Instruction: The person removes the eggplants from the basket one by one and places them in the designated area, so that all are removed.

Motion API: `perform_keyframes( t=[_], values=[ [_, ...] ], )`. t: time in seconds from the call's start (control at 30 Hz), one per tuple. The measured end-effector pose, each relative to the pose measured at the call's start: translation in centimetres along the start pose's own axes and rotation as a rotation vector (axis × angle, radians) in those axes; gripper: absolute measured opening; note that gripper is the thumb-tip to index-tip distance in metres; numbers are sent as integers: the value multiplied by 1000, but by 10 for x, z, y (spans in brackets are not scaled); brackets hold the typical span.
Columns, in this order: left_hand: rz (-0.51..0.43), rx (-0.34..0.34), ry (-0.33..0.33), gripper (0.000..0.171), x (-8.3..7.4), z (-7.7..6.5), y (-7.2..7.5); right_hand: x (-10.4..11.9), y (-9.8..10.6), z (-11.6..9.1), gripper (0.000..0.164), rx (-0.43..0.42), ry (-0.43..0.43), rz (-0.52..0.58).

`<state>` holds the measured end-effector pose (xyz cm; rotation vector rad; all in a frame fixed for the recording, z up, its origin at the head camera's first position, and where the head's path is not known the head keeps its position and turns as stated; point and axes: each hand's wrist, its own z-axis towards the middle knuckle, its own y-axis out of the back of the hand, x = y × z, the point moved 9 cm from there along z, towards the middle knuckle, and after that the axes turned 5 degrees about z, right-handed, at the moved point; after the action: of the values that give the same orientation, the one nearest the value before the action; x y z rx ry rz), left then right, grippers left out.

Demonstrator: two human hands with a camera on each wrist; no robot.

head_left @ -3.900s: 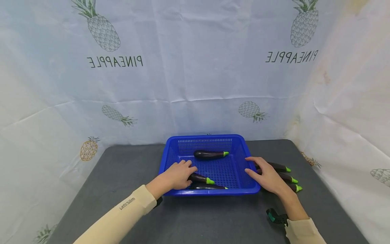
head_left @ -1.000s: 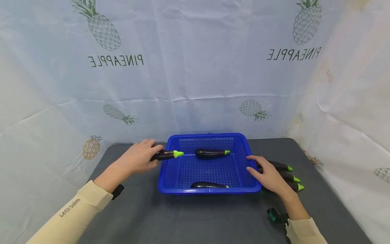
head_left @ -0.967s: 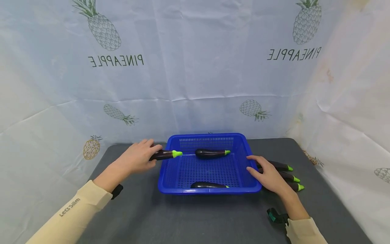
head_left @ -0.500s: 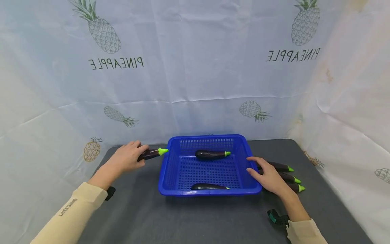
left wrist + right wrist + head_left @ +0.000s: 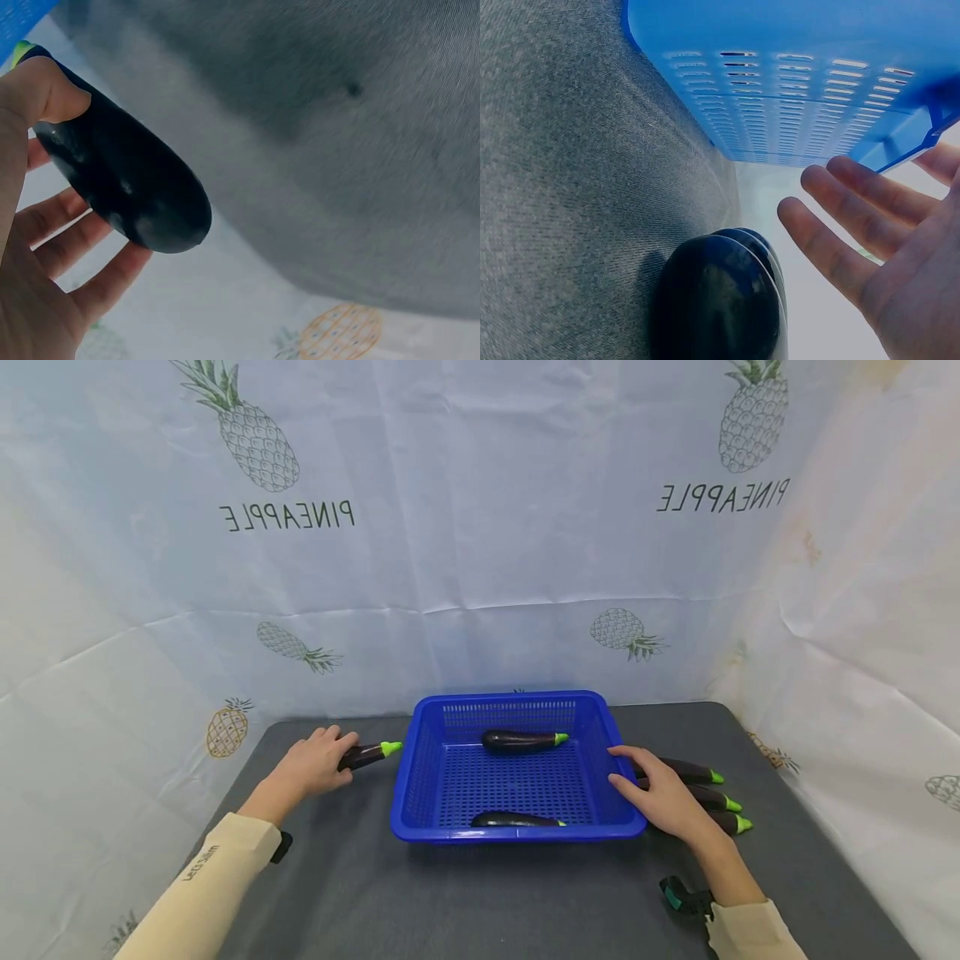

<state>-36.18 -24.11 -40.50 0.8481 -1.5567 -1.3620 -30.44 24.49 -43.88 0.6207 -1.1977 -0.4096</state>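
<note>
An eggplant (image 5: 362, 757) is in the left hand (image 5: 311, 765), over the tabletop (image 5: 480, 902) to the left of a blue basket (image 5: 517, 836).
The left thumb and fingers curl around the eggplant, its green stem pointing toward the basket's left rim; whether its body touches the tabletop I cannot tell. The right hand (image 5: 663, 795), fingers spread and nearly straight, is at the basket's right rim, gripping nothing firmly. One dark eggplant lies near the basket's back wall (image 5: 519, 742), another along its front wall (image 5: 512, 819). Three more eggplants (image 5: 707, 797) lie side by side to the basket's right, partly hidden by the right hand.
</note>
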Motion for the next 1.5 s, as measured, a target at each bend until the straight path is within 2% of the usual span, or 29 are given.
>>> perform_keyframes(
  t=[0.37,0.57,0.77,0.97,1.13,1.37,1.5],
  values=[
    [-17,64,49,41,-1,4,-44,0,0,0,51,2,1,12],
    [14,42,72,45,-4,6,-54,-1,0,0,51,-1,2,8],
    [-10,27,94,46,-5,4,-60,-1,-1,-1,51,0,-2,8],
    [-29,16,98,47,-4,2,-57,0,0,0,50,-7,2,13],
    [-21,13,81,44,-5,2,-47,1,0,-1,50,-6,4,14],
    [-61,19,43,28,-7,4,-19,0,1,-1,50,-11,2,12],
    [-79,-2,28,21,-11,6,0,-1,0,0,50,-9,4,13]
  ],
)
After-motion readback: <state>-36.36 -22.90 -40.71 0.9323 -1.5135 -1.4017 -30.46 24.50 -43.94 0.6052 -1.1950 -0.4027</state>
